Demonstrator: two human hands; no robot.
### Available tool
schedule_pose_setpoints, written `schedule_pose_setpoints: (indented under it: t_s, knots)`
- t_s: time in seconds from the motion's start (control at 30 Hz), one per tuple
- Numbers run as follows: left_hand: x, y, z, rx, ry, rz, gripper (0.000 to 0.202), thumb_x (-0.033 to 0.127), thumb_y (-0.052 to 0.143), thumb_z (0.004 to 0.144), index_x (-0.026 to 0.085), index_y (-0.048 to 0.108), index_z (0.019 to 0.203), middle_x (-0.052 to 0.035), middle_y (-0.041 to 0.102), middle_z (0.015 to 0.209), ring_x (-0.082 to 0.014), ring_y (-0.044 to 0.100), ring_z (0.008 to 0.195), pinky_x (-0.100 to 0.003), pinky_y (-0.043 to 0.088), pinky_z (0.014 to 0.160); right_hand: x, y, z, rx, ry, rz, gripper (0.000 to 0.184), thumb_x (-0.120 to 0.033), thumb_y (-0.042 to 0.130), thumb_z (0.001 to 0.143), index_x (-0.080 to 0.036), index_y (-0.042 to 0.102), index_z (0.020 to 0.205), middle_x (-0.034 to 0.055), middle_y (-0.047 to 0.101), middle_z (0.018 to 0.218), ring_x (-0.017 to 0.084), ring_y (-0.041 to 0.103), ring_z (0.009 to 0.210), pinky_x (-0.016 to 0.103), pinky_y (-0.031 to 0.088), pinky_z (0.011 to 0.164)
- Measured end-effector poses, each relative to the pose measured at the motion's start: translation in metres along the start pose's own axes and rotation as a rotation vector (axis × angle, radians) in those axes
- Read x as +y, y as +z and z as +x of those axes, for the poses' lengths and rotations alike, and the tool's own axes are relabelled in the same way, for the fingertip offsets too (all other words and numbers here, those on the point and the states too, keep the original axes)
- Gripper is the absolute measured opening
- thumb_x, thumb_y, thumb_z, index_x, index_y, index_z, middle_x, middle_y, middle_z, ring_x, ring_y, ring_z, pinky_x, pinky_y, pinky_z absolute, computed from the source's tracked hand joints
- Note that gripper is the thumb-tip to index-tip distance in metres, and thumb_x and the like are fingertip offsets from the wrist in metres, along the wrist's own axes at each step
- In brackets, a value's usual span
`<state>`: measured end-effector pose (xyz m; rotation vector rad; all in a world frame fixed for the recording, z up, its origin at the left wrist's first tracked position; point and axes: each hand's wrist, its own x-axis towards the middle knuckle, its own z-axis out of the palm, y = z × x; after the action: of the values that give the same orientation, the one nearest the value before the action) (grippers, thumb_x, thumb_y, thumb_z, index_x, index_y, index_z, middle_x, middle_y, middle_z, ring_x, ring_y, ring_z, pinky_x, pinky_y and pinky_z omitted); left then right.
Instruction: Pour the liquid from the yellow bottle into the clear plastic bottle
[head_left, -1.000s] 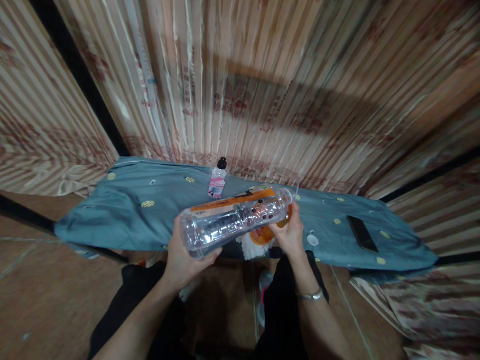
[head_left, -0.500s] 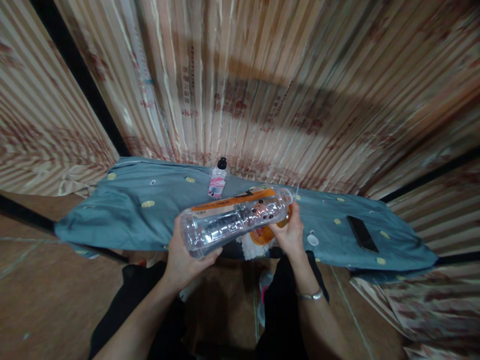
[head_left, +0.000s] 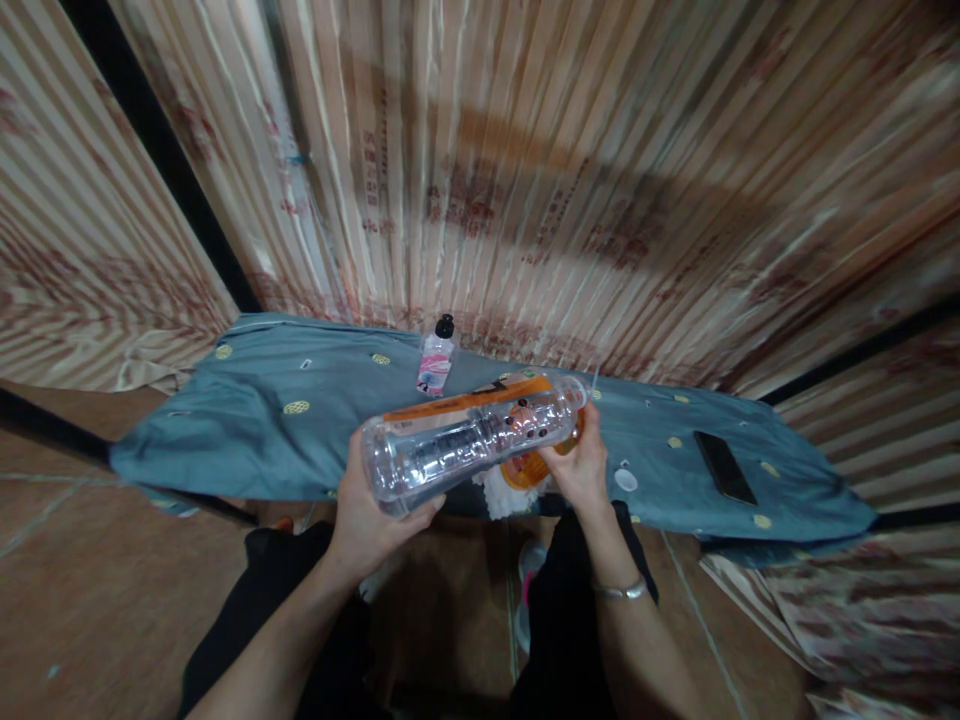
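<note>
"Clear plastic bottle (head_left: 465, 450): where do we have it?"

"Slanted between our hands. Our left hand (head_left: 366, 525) grasps its base; its mouth is by our right hand (head_left: 581, 465), which seems to grip an orange container (head_left: 525, 472), partly hidden."

"Our step?"

"Holding both together, we'd judge; the next move calls for steady grips."

"Contents?"

"We can't tell, for either. Beyond our hands stands a pink-labelled, black-capped bottle (head_left: 436, 362)."

Three bottles (head_left: 469, 442), one phone (head_left: 725, 468)
</note>
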<state>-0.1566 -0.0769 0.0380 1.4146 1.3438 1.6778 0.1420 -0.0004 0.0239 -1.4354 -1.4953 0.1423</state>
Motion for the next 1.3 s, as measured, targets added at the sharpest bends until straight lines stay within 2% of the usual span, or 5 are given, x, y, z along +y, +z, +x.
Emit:
schedule_pose_setpoints:
  t_s: [0.53,0.77,1.0,1.3]
  knots:
    - [-0.0003,-0.0012,-0.0005,0.000,-0.023,-0.003,0.099,0.057,0.102,0.063,0.024,0.055,0.144,-0.0094,0.080,0.119,-0.0347,0.086,0.108,-0.052,0.074,0.099,-0.0010,-0.0011,0.0000,-0.004,0.017,0.004,0.090,-0.049,0.085,0.075,-0.021,0.059,0.157,0.0175,0.081,0.140,0.037,0.082,0.124,0.056,0.068,0.110]
    - [-0.0006,-0.0014,-0.0011,-0.005,0.004,-0.024,0.094,0.057,0.103,0.065,0.031,0.057,0.143,-0.0069,0.081,0.120,-0.0361,0.087,0.108,-0.057,0.075,0.098,-0.0028,-0.0008,0.0002,0.000,0.033,0.020,0.090,-0.050,0.085,0.074,-0.019,0.060,0.155,0.0192,0.080,0.141,0.038,0.082,0.124,0.057,0.068,0.110]
    - [-0.0036,-0.0027,-0.0016,-0.004,0.005,0.023,0.098,0.061,0.101,0.066,0.025,0.057,0.145,-0.0102,0.082,0.124,-0.0363,0.087,0.113,-0.056,0.073,0.102,-0.0049,-0.0007,-0.0001,-0.002,0.025,0.023,0.090,-0.050,0.084,0.075,-0.020,0.059,0.155,0.0187,0.079,0.142,0.038,0.081,0.125,0.056,0.067,0.110]
    - [-0.0029,-0.0025,-0.0014,-0.026,0.003,0.009,0.096,0.059,0.100,0.068,0.026,0.055,0.146,-0.0117,0.082,0.126,-0.0383,0.087,0.114,-0.062,0.072,0.105,-0.0004,-0.0009,0.0000,0.002,-0.004,-0.002,0.089,-0.048,0.084,0.075,-0.020,0.059,0.156,0.0174,0.081,0.140,0.037,0.083,0.121,0.054,0.069,0.106]
